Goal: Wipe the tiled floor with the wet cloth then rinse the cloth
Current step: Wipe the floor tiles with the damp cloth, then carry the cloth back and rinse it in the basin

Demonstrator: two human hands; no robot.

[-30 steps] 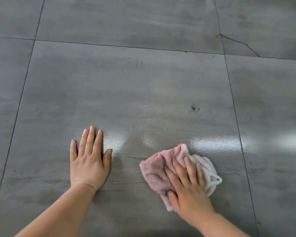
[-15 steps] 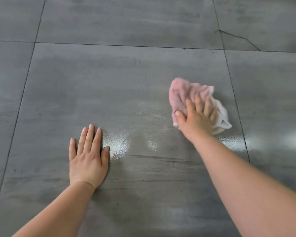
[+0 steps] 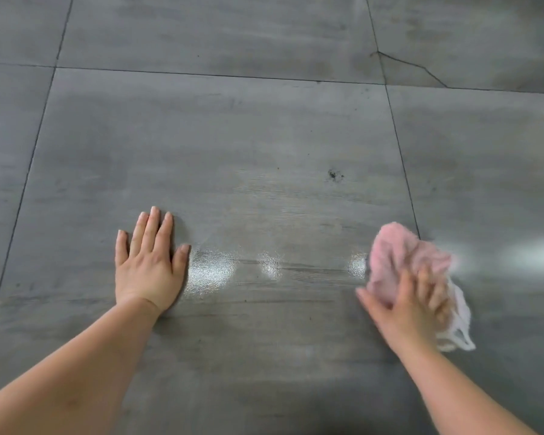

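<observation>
A crumpled pink and white cloth (image 3: 399,255) lies on the grey tiled floor (image 3: 233,146) at the right, next to a grout line. My right hand (image 3: 412,302) presses down on its near part, fingers spread over it and blurred by motion. My left hand (image 3: 150,265) rests flat on the same large tile to the left, palm down, fingers together, holding nothing. Wet shiny patches glint on the tile between the two hands.
A small dark spot (image 3: 335,175) marks the tile beyond the cloth. A crack (image 3: 412,65) runs across the far right tile. Dark grout lines divide the floor into large squares.
My right hand has dragged the cloth from the far middle of the tile back toward me and to the right, uncovering the dark spot. My left hand has stayed planted.
</observation>
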